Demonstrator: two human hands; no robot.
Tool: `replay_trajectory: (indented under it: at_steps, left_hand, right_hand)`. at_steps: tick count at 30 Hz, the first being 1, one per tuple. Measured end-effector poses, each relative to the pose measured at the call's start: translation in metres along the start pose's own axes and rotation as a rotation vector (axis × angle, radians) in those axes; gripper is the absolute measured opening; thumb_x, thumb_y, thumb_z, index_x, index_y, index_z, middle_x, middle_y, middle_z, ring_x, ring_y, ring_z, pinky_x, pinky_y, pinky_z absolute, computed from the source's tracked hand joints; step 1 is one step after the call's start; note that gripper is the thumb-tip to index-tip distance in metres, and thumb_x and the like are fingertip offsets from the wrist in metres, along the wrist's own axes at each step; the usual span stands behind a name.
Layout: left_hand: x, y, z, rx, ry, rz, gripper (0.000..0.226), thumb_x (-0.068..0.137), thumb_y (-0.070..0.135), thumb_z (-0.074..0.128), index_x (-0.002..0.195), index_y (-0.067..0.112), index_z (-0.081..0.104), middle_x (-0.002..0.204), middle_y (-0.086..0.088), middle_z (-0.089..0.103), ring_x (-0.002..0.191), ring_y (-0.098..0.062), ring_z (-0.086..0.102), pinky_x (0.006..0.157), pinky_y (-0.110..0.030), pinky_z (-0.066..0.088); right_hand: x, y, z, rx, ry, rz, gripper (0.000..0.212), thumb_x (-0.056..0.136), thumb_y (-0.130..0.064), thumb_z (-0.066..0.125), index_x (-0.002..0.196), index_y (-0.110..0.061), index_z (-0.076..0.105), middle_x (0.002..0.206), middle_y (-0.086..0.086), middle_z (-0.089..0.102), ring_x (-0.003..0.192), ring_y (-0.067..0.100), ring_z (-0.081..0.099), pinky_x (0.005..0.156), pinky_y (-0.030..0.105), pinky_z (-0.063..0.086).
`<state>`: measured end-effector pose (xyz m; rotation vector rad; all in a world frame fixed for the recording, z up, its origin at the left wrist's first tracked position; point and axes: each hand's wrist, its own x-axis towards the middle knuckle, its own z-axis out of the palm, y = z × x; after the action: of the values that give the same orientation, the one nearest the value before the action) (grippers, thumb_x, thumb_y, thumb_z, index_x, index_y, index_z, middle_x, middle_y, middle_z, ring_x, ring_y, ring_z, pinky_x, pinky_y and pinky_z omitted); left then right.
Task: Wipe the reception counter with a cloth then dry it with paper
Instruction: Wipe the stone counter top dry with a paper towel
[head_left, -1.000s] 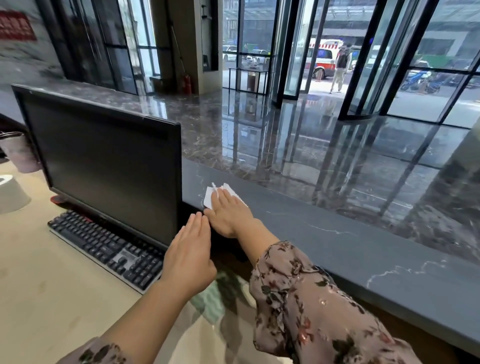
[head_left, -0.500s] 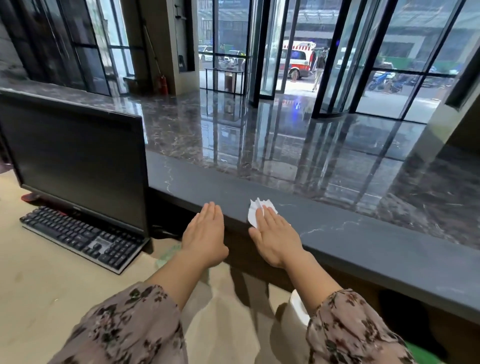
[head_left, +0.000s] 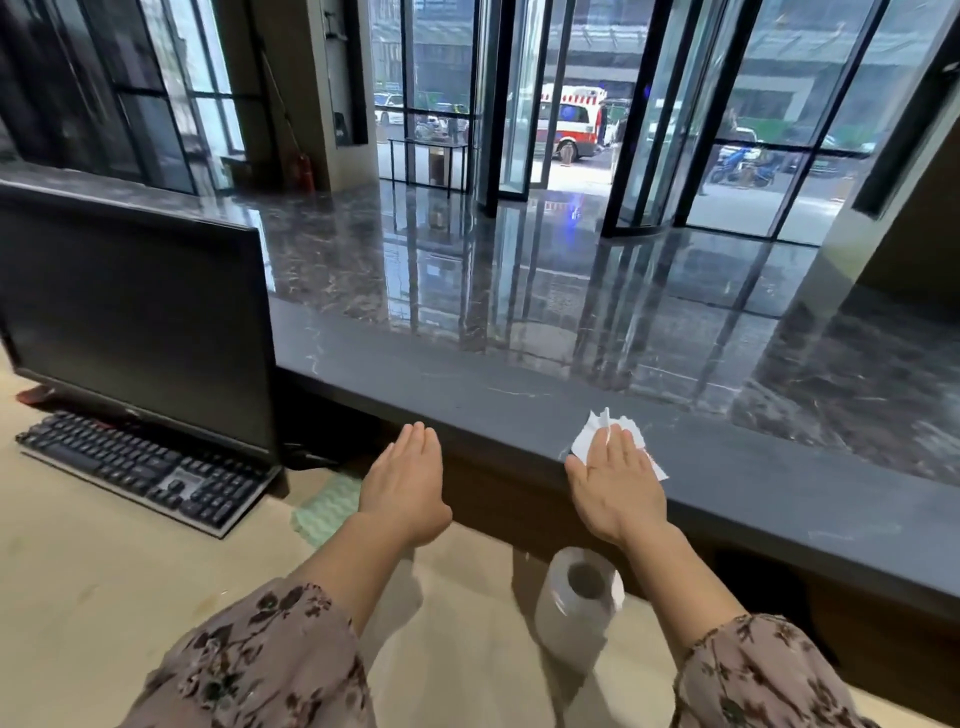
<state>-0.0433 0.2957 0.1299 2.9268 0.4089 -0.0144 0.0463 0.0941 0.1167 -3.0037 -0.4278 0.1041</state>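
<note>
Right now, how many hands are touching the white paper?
1. The right hand lies flat on the white paper on the grey counter. The left hand is beside it, open and off the paper, near the counter's front edge.

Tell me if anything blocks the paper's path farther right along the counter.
Nothing visible does. The right hand presses the paper flat on the dark counter, whose top looks bare to the right.
</note>
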Motion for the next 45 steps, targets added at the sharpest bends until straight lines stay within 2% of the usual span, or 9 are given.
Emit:
replay_trajectory:
  at_steps: [8, 13, 17, 22, 30, 40, 45]
  left_hand:
    - [-0.008, -0.054, -0.004, -0.091, 0.048, -0.09, 0.08, 0.087, 0.012, 0.05, 0.153, 0.008, 0.004, 0.162, -0.007, 0.002, 0.149, -0.019, -0.003, 0.121, -0.034, 0.012]
    - [-0.002, -0.078, -0.003, -0.088, 0.066, -0.112, 0.081, 0.086, 0.011, 0.048, 0.153, 0.007, 0.002, 0.162, -0.008, 0.0, 0.149, -0.019, -0.004, 0.121, -0.031, 0.01]
    - [0.004, -0.086, 0.0, -0.068, 0.062, -0.128, 0.08, 0.087, 0.011, 0.047, 0.152, 0.007, 0.002, 0.162, -0.008, 0.0, 0.149, -0.019, -0.004, 0.121, -0.031, 0.011]
    - [0.008, -0.079, -0.003, -0.045, 0.052, -0.122, 0.081, 0.087, 0.013, 0.05, 0.152, 0.007, 0.002, 0.162, -0.008, 0.001, 0.149, -0.02, -0.003, 0.121, -0.032, 0.012]
    - [0.004, -0.031, -0.004, 0.0, 0.012, -0.08, 0.086, 0.087, 0.015, 0.054, 0.153, 0.008, 0.0, 0.162, -0.007, -0.001, 0.149, -0.02, -0.003, 0.122, -0.034, 0.011]
    - [-0.001, 0.086, 0.004, 0.039, 0.012, 0.058, 0.092, 0.085, 0.017, 0.062, 0.153, 0.009, -0.001, 0.162, -0.006, -0.003, 0.149, -0.018, -0.003, 0.122, -0.033, 0.009]
    - [-0.01, 0.135, 0.015, 0.031, -0.012, 0.111, 0.091, 0.086, 0.014, 0.063, 0.153, 0.013, 0.002, 0.162, -0.006, -0.002, 0.149, -0.019, -0.001, 0.12, -0.035, 0.009]
  right_hand:
    - [0.035, -0.126, 0.009, -0.146, 0.015, -0.591, 0.065, 0.103, -0.042, 0.017, 0.152, -0.009, -0.008, 0.16, 0.008, -0.014, 0.147, 0.02, -0.014, 0.118, 0.033, -0.009]
    - [0.076, -0.163, 0.017, -0.469, 0.145, -0.913, 0.067, 0.101, -0.041, 0.022, 0.153, -0.01, -0.008, 0.16, 0.007, -0.014, 0.147, 0.02, -0.014, 0.12, 0.036, -0.004]
    - [0.097, -0.181, 0.02, -0.694, 0.204, -1.044, 0.066, 0.1, -0.043, 0.025, 0.154, -0.01, 0.003, 0.161, 0.005, -0.011, 0.147, 0.019, -0.014, 0.121, 0.038, 0.0]
    - [0.097, -0.16, 0.013, -0.827, 0.217, -1.129, 0.063, 0.102, -0.042, 0.024, 0.153, -0.012, 0.004, 0.16, 0.003, -0.011, 0.147, 0.02, -0.016, 0.121, 0.04, -0.001]
    - [0.064, -0.065, 0.002, -0.815, 0.208, -1.113, 0.065, 0.101, -0.04, 0.028, 0.153, -0.01, 0.006, 0.16, 0.003, -0.01, 0.147, 0.021, -0.015, 0.118, 0.039, -0.01]
    - [0.004, 0.087, -0.012, -0.734, 0.171, -0.963, 0.063, 0.096, -0.041, 0.041, 0.151, -0.013, 0.027, 0.16, 0.003, 0.011, 0.148, 0.022, 0.007, 0.121, 0.041, 0.006]
    - [-0.026, 0.151, -0.015, -0.665, 0.125, -0.878, 0.063, 0.094, -0.04, 0.034, 0.15, -0.012, 0.028, 0.16, 0.004, 0.015, 0.147, 0.023, 0.012, 0.115, 0.041, 0.012]
